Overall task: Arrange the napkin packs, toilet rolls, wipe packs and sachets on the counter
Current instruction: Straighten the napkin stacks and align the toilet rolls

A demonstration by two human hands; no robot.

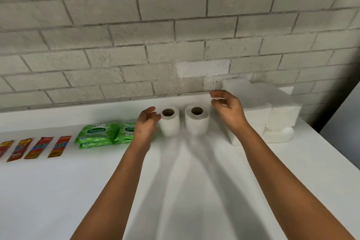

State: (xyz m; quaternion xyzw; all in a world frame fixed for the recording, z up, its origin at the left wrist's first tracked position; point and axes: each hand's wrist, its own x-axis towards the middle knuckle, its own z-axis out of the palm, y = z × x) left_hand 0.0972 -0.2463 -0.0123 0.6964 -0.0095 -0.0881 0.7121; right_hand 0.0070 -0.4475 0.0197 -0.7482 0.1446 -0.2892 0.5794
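Two white toilet rolls stand upright side by side on the white counter (58, 191): the left roll (169, 122) and the right roll (197, 122). My left hand (146, 123) hovers at the left roll's left side, fingers apart, fingertips at or nearly touching it. My right hand (227, 110) is raised just right of the right roll, fingers curled and holding nothing. White napkin packs (272, 115) are stacked at the right. Green wipe packs (97, 135) lie left of my left hand, partly hidden by it. Several red sachets (39, 148) lie in a row at the far left.
A grey brick wall (175, 35) runs along the back of the counter. The counter's right edge (331, 154) slants down past the napkin packs, with a dark gap beyond it.
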